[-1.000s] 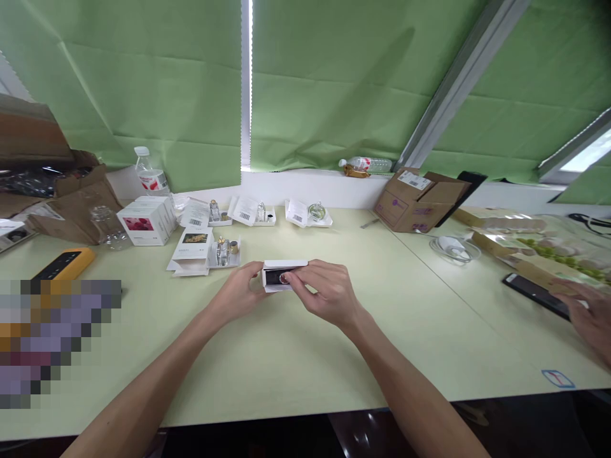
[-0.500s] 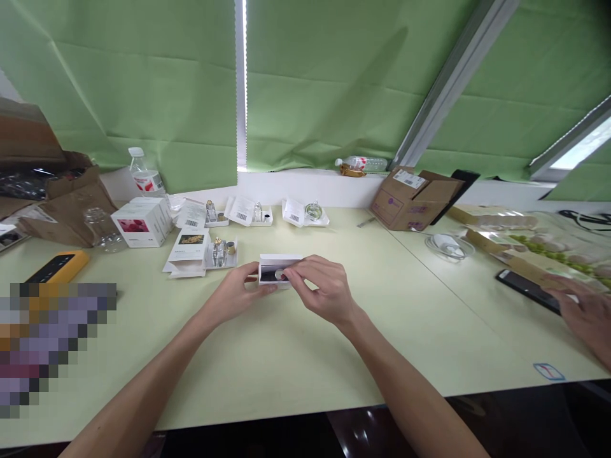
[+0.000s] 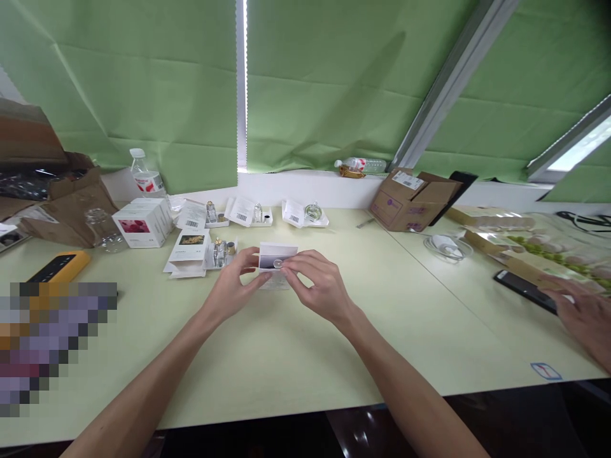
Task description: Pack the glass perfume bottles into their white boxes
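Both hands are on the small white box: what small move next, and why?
Probably the right hand draws the round piece outward while the left hand steadies the box: the right already pinches that piece at the box's open face.

Small box sits mid-counter, between left hand and right hand, fingers of both on it.

- Just left of the box: open tray of bottles.
- Farther left: square carton.
- Left and well behind: water bottle.
- Directly behind: row of three trays.
- Right and behind: cardboard box.
- Far right: phone.
- Farthest right: another person's hand.
- Far left: handheld device.
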Demonstrator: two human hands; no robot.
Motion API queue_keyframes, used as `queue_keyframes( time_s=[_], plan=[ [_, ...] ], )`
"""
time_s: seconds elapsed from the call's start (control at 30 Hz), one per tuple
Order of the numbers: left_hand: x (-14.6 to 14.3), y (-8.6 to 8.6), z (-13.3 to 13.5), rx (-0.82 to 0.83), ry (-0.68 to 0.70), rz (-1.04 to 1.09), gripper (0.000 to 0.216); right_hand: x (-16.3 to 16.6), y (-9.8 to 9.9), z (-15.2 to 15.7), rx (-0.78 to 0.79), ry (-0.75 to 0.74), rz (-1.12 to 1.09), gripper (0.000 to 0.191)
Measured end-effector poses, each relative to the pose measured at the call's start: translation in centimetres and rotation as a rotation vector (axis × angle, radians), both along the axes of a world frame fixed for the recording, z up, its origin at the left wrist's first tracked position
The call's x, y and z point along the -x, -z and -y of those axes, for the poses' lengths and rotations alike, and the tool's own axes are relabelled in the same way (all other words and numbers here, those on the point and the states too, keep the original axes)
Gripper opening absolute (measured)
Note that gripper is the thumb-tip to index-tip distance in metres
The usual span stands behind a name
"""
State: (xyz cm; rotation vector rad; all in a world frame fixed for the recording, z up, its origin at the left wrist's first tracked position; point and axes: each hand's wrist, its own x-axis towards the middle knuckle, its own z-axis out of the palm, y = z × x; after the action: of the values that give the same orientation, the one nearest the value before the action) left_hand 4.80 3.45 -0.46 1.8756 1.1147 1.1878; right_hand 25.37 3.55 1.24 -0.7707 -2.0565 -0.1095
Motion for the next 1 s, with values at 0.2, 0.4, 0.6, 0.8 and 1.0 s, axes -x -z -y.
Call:
queue_keyframes(
  time_s=[0.2,0.4,0.6,0.8,1.0],
  plan=[
    [0.18,0.58,-0.02,-0.157,-0.078,-0.113,0.052,-0.03,0.0,0.02,0.0,0.005,0.013,0.012],
    [0.23,0.68,-0.09,-0.323,-0.053,-0.235,0.034,-0.01,0.03,0.0,-0.001,0.001,0.005,0.012],
    [0.31,0.39,0.06,-0.163,-0.112,-0.161,0.029,0.0,0.12,-0.12,0.016,0.026,-0.014,0.014],
    [0.09,-0.11,0.17,-0.093,-0.11,-0.071,0.026,-0.09,0.04,-0.19,0.028,0.073,-0.053,0.016],
    [-0.01,-0.04,-0.07,-0.053,-0.103,0.018,0.027,-0.24,-0.02,-0.38,0.032,0.13,-0.103,0.014]
  ],
)
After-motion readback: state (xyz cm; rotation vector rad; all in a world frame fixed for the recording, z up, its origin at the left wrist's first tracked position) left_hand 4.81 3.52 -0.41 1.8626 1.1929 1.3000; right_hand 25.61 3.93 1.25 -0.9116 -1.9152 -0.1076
